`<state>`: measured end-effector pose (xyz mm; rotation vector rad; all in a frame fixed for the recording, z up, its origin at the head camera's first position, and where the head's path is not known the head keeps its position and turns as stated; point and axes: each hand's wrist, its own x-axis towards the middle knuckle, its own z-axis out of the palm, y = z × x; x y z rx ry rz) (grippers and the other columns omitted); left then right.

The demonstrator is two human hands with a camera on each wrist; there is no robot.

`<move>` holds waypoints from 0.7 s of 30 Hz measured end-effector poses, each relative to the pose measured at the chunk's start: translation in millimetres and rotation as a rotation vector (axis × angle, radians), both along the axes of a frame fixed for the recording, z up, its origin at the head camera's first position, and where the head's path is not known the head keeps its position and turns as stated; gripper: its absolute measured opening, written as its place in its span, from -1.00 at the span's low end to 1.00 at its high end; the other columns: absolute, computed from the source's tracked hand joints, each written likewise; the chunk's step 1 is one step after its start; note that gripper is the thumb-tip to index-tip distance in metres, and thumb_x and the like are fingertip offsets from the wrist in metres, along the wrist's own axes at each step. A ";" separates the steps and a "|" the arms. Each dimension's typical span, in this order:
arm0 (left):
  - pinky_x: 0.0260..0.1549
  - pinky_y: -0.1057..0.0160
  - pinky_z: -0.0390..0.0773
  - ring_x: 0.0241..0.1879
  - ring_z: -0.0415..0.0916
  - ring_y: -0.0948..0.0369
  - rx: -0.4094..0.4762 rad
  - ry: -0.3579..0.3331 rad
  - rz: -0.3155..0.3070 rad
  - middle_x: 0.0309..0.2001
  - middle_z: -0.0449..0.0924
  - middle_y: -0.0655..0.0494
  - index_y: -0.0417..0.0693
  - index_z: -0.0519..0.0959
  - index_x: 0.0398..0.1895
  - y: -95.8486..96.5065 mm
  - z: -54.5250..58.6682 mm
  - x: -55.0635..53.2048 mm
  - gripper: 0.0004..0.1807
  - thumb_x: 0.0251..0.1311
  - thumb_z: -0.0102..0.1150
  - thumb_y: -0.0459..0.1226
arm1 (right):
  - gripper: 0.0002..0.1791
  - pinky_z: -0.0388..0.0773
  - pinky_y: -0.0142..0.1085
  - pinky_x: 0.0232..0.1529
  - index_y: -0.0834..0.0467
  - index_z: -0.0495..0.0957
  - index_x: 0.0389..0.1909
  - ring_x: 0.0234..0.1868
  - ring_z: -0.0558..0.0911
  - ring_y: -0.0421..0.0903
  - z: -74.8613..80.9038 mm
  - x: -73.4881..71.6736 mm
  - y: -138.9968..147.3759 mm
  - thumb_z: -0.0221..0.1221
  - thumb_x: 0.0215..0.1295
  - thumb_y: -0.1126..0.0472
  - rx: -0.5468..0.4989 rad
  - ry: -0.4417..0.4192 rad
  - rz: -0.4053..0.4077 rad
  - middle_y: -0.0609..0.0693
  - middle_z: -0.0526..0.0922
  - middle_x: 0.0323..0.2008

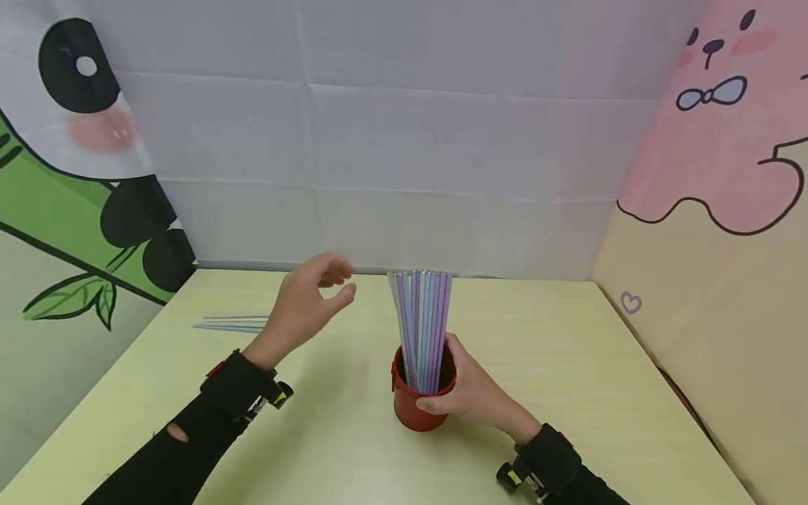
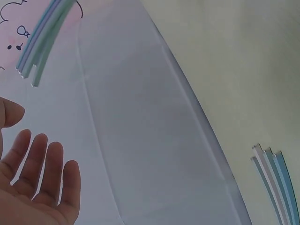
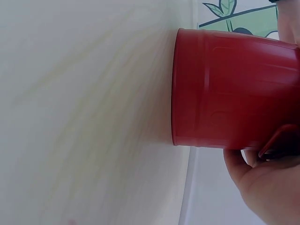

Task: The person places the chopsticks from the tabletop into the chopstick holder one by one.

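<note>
A small red bucket stands upright near the middle of the table, packed with long thin pastel sticks in purple, blue and green, like chopsticks. My right hand grips the bucket from its right side, thumb at the front of the rim. In the right wrist view the bucket wall fills much of the picture. To the left of the sticks my left hand is raised above the table, fingers apart and slightly bent, holding nothing. Behind its wrist lie several loose sticks, partly hidden; their ends show in the left wrist view.
The pale wooden table meets a grey-white cloth backdrop at its far edge. A printed panda wall borders the left side, and a wall with a pink bear borders the right.
</note>
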<state>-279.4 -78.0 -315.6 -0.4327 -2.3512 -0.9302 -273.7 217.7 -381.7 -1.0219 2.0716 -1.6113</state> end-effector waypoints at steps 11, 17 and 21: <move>-0.29 0.10 0.49 -0.14 0.49 0.17 -0.252 0.000 0.127 -0.03 0.46 0.18 0.10 0.48 0.02 -39.2 -20.9 -5.1 -0.61 0.09 0.28 -0.17 | 0.00 0.46 0.00 0.07 0.03 0.00 0.35 0.19 0.37 -0.02 -11.6 -5.5 0.9 0.43 -0.04 0.25 -0.002 -0.006 -0.009 -0.03 0.32 0.22; -0.33 0.12 0.47 -0.18 0.43 0.15 -0.371 -0.052 0.142 -0.08 0.45 0.15 0.08 0.49 0.01 -61.3 -42.2 -5.1 -0.59 0.06 0.32 -0.15 | 0.02 0.48 -0.04 0.07 -0.11 0.00 0.34 0.19 0.38 -0.07 -30.2 -16.3 0.9 0.46 -0.05 0.18 -0.001 0.016 -0.014 -0.10 0.32 0.22; -0.33 0.09 0.46 -0.20 0.41 0.11 -0.425 -0.088 0.159 -0.08 0.47 0.10 0.07 0.49 0.01 -76.1 -55.9 -5.1 -0.58 0.06 0.33 -0.13 | 0.01 0.49 -0.07 0.06 -0.13 0.00 0.35 0.19 0.38 -0.07 -33.2 -17.9 0.7 0.46 -0.04 0.14 -0.008 0.025 -0.003 -0.11 0.32 0.22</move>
